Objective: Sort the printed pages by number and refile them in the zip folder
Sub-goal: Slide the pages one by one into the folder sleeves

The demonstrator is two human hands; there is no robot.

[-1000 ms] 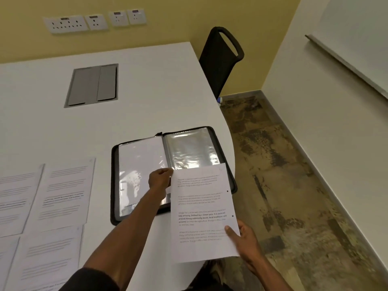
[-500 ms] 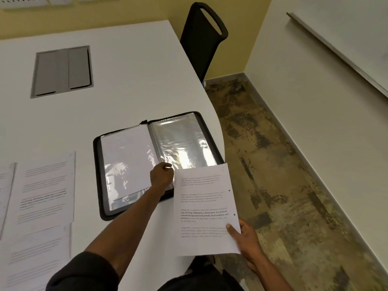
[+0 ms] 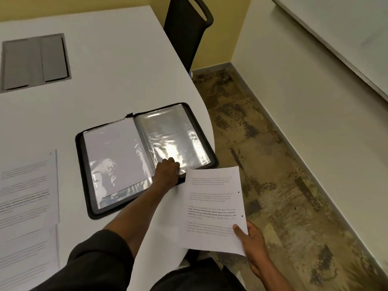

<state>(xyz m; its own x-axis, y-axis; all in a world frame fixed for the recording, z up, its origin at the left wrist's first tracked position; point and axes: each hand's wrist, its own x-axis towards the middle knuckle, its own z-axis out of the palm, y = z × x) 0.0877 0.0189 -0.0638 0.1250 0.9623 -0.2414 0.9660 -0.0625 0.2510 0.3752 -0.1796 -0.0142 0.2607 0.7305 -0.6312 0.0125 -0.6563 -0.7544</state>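
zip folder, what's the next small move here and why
Probably lift the right-hand sleeve's near edge open with the left hand, already at that edge. The zip folder lies open, and the right hand holds the printed page beside it, ready to slide in.

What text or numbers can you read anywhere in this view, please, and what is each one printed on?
"5": faint numeral in the top right corner of the printed page that the right hand holds.
"Defined by a slower pace": part of the bold lines on that page; its paler paragraphs are too small to read.
Loose pages on the table: text and corner numbers too blurred to read.
Zip folder: no legible label.
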